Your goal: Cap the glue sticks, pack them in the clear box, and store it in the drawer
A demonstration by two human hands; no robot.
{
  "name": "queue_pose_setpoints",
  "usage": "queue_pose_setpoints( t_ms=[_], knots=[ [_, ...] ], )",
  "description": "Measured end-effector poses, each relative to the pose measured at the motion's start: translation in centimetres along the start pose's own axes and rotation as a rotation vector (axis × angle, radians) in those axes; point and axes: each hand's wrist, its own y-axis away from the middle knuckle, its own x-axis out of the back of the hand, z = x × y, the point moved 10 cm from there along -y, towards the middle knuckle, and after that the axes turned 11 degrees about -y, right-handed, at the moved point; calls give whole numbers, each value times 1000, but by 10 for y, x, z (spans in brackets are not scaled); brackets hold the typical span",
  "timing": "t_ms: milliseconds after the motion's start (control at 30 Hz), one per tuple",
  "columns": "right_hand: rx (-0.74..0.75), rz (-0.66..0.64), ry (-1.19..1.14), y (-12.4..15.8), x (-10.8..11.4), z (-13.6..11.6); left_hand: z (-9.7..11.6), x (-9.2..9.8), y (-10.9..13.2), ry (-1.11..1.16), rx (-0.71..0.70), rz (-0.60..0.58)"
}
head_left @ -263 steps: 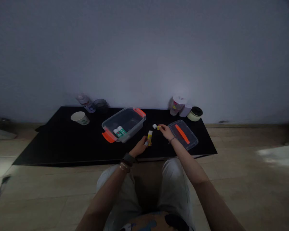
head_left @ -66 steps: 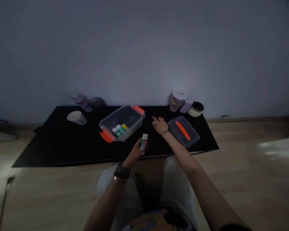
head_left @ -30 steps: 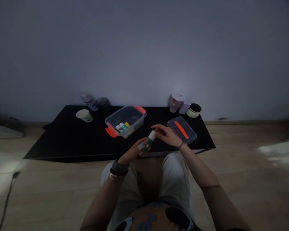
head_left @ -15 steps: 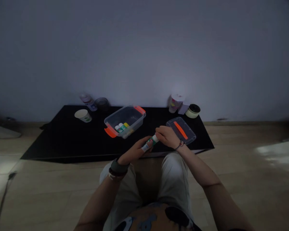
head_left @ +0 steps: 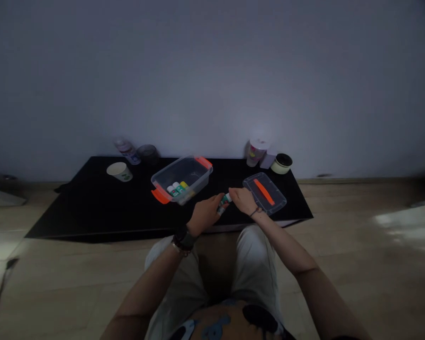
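Note:
A small green and white tube [head_left: 224, 204] with a white cap is held between my hands above the table's front edge. My left hand [head_left: 206, 213] is wrapped round its body, and my right hand [head_left: 243, 200] has its fingers closed on the white cap end. To the left of them stands a clear plastic box [head_left: 199, 183] with orange clips, open at the top, with several tubes [head_left: 177, 189] with white or yellow caps lying inside. Its clear lid [head_left: 276, 194] with an orange handle lies flat beyond my right hand.
On the black table [head_left: 127, 212], a paper cup [head_left: 120, 171], a bottle [head_left: 127, 150] and a dark round jar [head_left: 148, 154] stand at the left. A lidded clear cup [head_left: 257, 152], a pale box [head_left: 268, 158] and a cream tin [head_left: 282, 163] stand at the back right, before the wall.
My left hand has turned and slid up the tube, covering more of it, closer to my right hand. My right hand still grips the cap end. The view has shifted slightly.

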Motion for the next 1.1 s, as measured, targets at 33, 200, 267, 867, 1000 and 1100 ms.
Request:
queue_pose_setpoints(
  t_ms=[33, 200, 267, 867, 1000, 1100],
  knots=[
    [-26, 11, -32, 1, -2, 5, -1, -3, -2, 24, -17, -29],
    [132, 70, -289, 6, 13, -5, 4, -18, -5, 590, -86, -270],
    [264, 28, -368, 9, 20, -20, 10, -21, -2, 848, -93, -328],
    [237, -11, -483, 8, 30, -29, 11, -11, 4, 864, -76, -253],
    [221, 25, -451, 7, 34, -28, 9, -9, 4, 878, -66, -211],
    [142, 109, -428, 1, 31, -18, -2, -4, 1, 478, 20, -43]
  ],
)
